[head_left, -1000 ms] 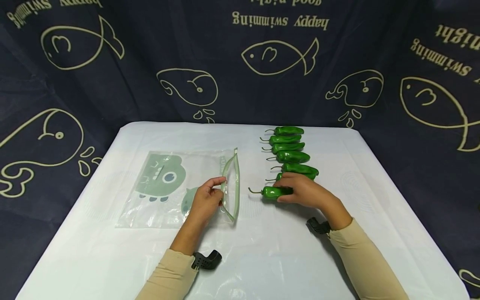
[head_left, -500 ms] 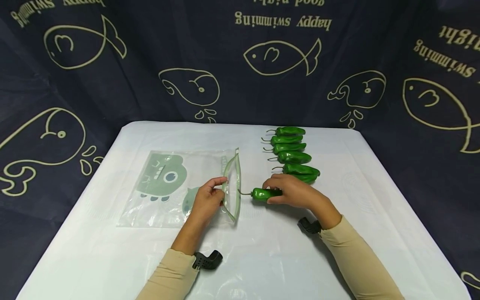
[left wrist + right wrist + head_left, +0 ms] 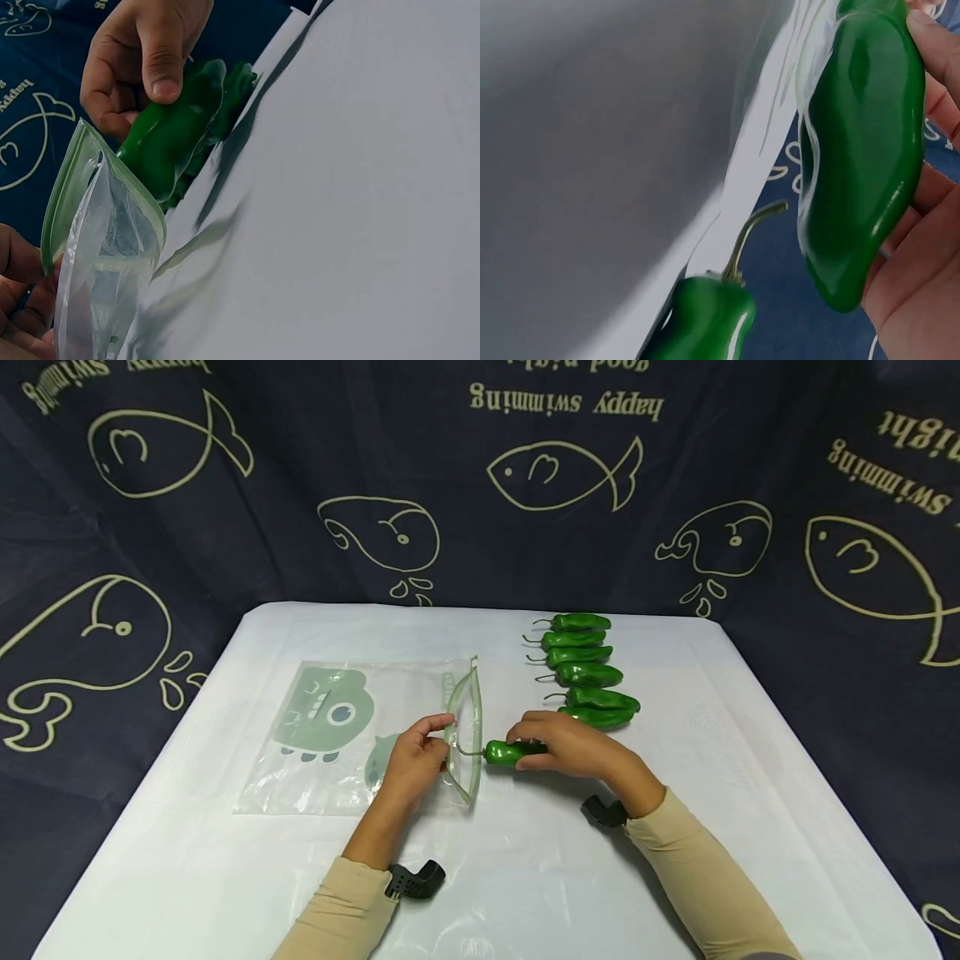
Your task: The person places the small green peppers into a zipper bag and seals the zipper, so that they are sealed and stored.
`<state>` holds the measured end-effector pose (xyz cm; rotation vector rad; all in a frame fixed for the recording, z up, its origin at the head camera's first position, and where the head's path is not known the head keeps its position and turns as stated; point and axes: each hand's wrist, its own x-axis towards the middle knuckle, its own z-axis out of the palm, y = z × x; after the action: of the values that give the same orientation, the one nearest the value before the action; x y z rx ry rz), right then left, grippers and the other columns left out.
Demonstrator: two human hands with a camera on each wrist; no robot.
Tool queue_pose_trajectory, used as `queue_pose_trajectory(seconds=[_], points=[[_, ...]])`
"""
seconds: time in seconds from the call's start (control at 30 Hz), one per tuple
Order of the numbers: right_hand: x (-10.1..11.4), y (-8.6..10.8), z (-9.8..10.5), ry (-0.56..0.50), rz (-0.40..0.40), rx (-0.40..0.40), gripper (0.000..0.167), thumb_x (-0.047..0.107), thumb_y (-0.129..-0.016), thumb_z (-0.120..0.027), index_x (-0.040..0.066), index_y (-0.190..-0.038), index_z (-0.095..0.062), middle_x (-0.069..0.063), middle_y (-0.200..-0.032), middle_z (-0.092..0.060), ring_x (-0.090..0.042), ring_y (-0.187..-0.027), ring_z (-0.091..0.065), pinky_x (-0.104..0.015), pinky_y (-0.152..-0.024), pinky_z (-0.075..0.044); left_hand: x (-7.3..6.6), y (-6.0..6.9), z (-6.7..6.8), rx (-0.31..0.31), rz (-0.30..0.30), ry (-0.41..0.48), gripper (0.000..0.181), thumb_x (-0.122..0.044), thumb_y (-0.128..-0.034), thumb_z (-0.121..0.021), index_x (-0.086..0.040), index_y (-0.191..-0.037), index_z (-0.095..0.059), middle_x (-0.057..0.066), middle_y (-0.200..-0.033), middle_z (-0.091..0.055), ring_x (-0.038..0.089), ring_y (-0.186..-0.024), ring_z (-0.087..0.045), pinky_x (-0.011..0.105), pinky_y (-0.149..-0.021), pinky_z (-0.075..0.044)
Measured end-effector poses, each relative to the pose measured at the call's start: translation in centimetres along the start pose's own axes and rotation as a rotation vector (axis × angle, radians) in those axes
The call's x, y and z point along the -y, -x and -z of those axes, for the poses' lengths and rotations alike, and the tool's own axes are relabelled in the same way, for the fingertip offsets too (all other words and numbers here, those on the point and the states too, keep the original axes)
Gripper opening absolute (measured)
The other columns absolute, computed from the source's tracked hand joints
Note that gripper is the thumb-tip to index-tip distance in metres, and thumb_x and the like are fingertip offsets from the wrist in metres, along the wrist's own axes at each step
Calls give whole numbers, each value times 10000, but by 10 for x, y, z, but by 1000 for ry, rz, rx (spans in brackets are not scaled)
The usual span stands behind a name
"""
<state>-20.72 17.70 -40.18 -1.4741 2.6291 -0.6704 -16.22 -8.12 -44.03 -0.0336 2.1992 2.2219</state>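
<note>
Both hands pinch: left hand (image 3: 415, 756) the clear bag (image 3: 360, 727) at its opening, right hand (image 3: 576, 743) a pepper (image 3: 501, 752) beside the opening, best slid in stem-first.

The right fingers (image 3: 529, 727) hide the far tip of the green pepper (image 3: 503, 752) overhead.

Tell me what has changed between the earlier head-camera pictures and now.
The right hand has moved left, carrying the green pepper it already held to the open mouth of the clear bag; the stem now overlaps that opening. Nothing was let go. Unchanged: the left hand pinching the bag's edge, and the six other peppers in their row.
</note>
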Motion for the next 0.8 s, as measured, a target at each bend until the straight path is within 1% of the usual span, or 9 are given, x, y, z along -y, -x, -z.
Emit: queue_pose_trajectory(seconds=[0.23,0.47,0.67,0.8], points=[[7,-9,-5,9,1,30,270,284,-877,-768,177,-1116,-701,59,-1025,-617,-100,-886,-563,-291,-781,-498,0,-1,-1,-2,5,-7,483,105,-823,-489,35,-1285,-606,197,-1065,-605,123,-725,-533,221,-585,-492],[13,-14,-7,-6,-6,34,269,286,-881,-765,175,-1120,-710,66,-1022,-613,-91,-868,-552,-282,-762,-495,-1,1,-1,-8,5,1,492,108,-811,-493,22,-1280,-618,206,-903,-618,126,-690,-531,214,-574,-481],[16,-20,-10,3,4,41,264,319,-893,-750,184,-1116,-710,84,-1010,-597,-84,-857,-542,-274,-758,-484,-1,0,-1,-3,16,6,494,111,-817,-490,17,-1286,-616,160,-866,-617,128,-693,-532,213,-578,-484],[18,-24,-14,-5,23,42,251,311,-896,-747,178,-1105,-712,88,-995,-590,-74,-844,-533,-266,-750,-481,0,0,0,-2,29,12,494,111,-829,-493,18,-1300,-606,130,-866,-609,127,-696,-526,213,-580,-488]])
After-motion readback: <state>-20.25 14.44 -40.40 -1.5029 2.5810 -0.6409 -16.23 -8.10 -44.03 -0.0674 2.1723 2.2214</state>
